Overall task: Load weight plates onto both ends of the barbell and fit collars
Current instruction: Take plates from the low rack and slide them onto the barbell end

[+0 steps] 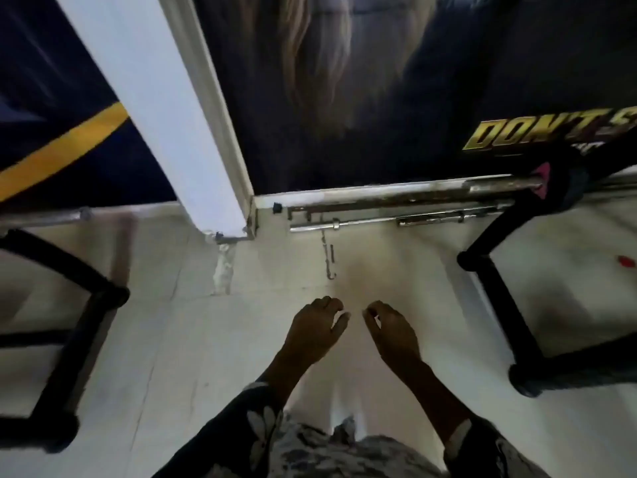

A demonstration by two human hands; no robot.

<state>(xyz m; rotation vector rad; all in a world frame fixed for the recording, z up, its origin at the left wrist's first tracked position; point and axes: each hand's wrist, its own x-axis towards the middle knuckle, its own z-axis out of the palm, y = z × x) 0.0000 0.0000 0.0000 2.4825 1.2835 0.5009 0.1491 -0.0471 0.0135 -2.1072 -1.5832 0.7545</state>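
Hands: left hand (315, 327) and right hand (391, 331) loosely curled, empty, at 6 o'clock. Bars (379, 220) lie along wall at 1 o'clock; plates, collars unseen. Risk: tripping on black rack feet (496, 291) when reaching.

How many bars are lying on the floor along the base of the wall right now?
3, possibly more hidden. A rusty bar lies against the wall; a chrome bar lies in front of it; a bar end shows at the left edge. Overlap and blur leave the pile uncertain.
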